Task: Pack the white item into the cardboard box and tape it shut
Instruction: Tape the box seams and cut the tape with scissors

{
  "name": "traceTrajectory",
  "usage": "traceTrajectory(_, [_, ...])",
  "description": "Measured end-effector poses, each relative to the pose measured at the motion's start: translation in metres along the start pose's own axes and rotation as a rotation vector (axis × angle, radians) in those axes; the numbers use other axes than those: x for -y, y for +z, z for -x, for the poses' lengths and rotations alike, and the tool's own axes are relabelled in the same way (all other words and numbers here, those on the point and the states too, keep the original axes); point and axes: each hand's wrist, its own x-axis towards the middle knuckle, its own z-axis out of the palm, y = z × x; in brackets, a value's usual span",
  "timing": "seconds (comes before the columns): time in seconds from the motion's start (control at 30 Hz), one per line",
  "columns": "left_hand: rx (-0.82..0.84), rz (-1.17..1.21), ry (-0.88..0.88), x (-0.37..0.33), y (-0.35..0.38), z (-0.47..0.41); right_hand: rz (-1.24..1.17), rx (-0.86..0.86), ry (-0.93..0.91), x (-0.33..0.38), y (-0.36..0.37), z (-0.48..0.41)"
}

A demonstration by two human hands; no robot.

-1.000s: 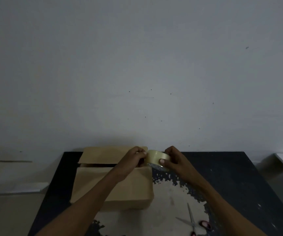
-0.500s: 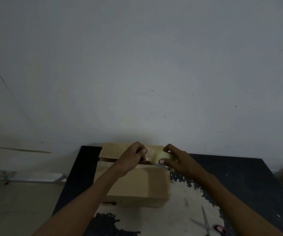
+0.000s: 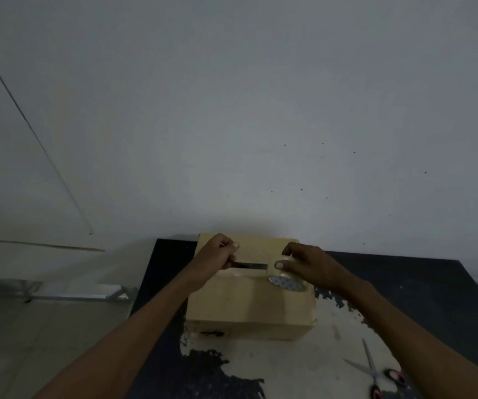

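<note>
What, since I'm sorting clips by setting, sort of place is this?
Likely a bare, dim indoor packing spot: a worn black table with flaked paint, a plain white wall behind it, and pink-handled metal scissors near the brown cardboard box.

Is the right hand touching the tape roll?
Touching. The head view shows the right hand gripping the tape roll, thumb on its rim.

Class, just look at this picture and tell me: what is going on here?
A person is taping a cardboard box on a dark table. The left hand pinches the tape's free end near the box's left side, while the right hand holds the tape roll, stretching a strip along the gap between the top flaps. Scissors lie unused at the near right.
</note>
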Motion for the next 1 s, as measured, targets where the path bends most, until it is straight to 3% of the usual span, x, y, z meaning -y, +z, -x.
traceTrajectory(0.17, [0.005, 0.009, 0.034, 0.004, -0.015, 0.002, -0.085, -0.012, -0.028, 0.006, 0.0, -0.003])
traceTrajectory(0.33, [-0.162, -0.148, 0.062, 0.031, -0.003, 0.002, -0.001, 0.065, -0.017, -0.008, 0.014, -0.017])
traceTrajectory(0.53, [-0.205, -0.144, -0.083, 0.057, 0.013, -0.003, -0.042, 0.092, -0.03, -0.03, 0.032, -0.034])
traceTrajectory(0.83, [-0.321, -0.132, -0.13, 0.061, 0.005, -0.008, -0.04, 0.109, -0.137, -0.016, 0.036, -0.07])
traceTrajectory(1.0, [-0.261, -0.122, -0.139, 0.068, -0.026, -0.016, -0.065, 0.121, -0.116, -0.007, 0.057, -0.084])
